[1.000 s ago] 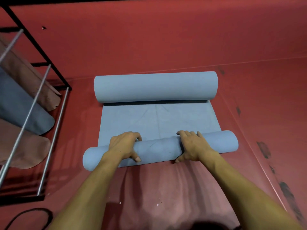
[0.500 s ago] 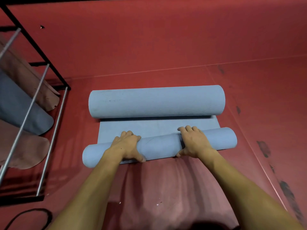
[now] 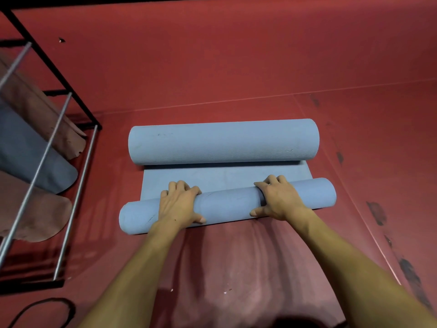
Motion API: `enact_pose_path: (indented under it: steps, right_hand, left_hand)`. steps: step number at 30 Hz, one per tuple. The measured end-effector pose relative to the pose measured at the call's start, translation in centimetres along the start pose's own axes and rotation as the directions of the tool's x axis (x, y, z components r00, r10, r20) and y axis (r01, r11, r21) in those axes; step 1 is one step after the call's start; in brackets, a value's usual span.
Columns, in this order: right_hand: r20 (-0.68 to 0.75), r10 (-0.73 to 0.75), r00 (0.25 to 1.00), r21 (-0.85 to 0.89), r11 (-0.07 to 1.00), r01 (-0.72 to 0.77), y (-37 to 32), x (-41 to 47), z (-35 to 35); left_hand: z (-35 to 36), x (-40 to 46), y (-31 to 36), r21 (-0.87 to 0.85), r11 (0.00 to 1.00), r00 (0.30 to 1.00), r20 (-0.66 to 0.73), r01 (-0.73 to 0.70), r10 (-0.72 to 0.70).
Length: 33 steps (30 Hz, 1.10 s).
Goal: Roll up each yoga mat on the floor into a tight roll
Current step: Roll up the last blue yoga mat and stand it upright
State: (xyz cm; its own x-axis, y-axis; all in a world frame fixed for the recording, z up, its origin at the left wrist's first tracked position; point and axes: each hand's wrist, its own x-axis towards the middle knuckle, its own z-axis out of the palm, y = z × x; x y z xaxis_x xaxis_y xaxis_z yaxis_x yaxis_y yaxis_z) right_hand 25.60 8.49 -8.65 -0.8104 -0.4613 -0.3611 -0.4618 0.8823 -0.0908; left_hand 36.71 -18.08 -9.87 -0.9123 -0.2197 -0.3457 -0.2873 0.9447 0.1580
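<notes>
While the light blue foam yoga mat (image 3: 222, 178) lies on the red floor (image 3: 212, 67), I see my left hand (image 3: 178, 207) and right hand (image 3: 280, 200) each with a curled grip on its near roll

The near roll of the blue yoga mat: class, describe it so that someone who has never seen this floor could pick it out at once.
Start from the black metal rack at the left and look right across the red floor to the blue yoga mat. It ends in two rolls; the near roll lies closest to the person. Unlike the fatter far roll, it is thinner and has the left hand and right hand gripping it.
</notes>
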Motion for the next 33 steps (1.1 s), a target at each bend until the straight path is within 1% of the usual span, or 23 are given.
enact_pose_path:
  steps: [2,3,7,10,12,14,17,19,22,25,26,28,30,33]
  right_hand:
    - [-0.018,0.020,1.000,0.075,0.997,-0.019,0.1,0.1,-0.3]
    - [-0.016,0.020,1.000,0.084,0.996,-0.018,0.0,0.2,-0.5]
    - [-0.009,0.003,1.000,0.033,0.999,-0.003,0.0,0.5,-0.2]
    - [-0.030,-0.001,1.000,0.003,1.000,0.001,0.5,0.5,-0.1]
    - [-0.010,-0.016,1.000,-0.023,1.000,0.016,0.8,0.8,-0.2]
    - [0.010,0.003,1.000,-0.038,0.999,-0.003,0.6,1.1,-0.4]
    - [-0.013,0.044,0.999,-0.056,0.997,-0.045,0.0,1.4,-0.3]
    - [0.011,0.067,0.998,-0.082,0.994,-0.065,-0.6,1.7,-0.4]
    - [0.027,0.101,0.995,-0.082,0.992,-0.098,-1.0,2.0,-0.4]
    - [-0.023,0.108,0.994,-0.081,0.991,-0.109,-0.7,2.0,-0.3]
    - [-0.033,0.092,0.995,-0.082,0.992,-0.095,-0.6,2.0,-0.2]
    - [-0.032,0.057,0.998,-0.086,0.995,-0.060,-0.4,1.9,-0.4]
    - [-0.014,0.043,0.999,-0.092,0.995,-0.044,-0.5,1.9,-0.7]
    - [-0.001,0.066,0.998,-0.044,0.997,-0.066,-0.9,1.9,-1.0]
  left_hand:
    - [-0.1,0.0,0.0,0.004,1.000,1.000,-0.010,0.025,-0.025]
    - [-0.2,0.0,0.0,0.014,1.000,1.000,-0.015,0.025,-0.025]
    - [-0.7,0.3,0.4,0.011,0.999,0.996,-0.070,0.048,-0.047]
    - [-0.9,0.4,0.5,0.003,0.998,0.997,-0.056,0.056,-0.056]
    - [-0.8,0.4,0.6,-0.009,0.997,0.996,-0.045,0.076,-0.076]
    - [-0.6,0.3,0.8,-0.006,0.995,0.994,-0.044,0.100,-0.100]
    - [-0.5,0.3,0.9,0.038,0.996,0.996,-0.049,0.076,-0.074]
    - [-0.8,0.5,0.7,0.054,0.997,0.997,-0.058,0.053,-0.050]
    - [-0.8,0.5,0.6,-0.008,0.999,0.996,-0.071,0.052,-0.052]
    - [-0.5,0.3,0.4,-0.055,0.998,0.997,-0.066,0.030,-0.034]
    - [-0.4,0.2,0.5,-0.048,0.998,0.997,-0.051,0.049,-0.051]
    - [-0.4,0.2,0.9,0.014,0.991,0.991,-0.028,0.132,-0.132]
    - [0.1,0.1,1.5,0.062,0.979,0.981,-0.034,0.194,-0.192]
    - [0.7,0.1,1.6,0.117,0.978,0.982,-0.093,0.173,-0.163]
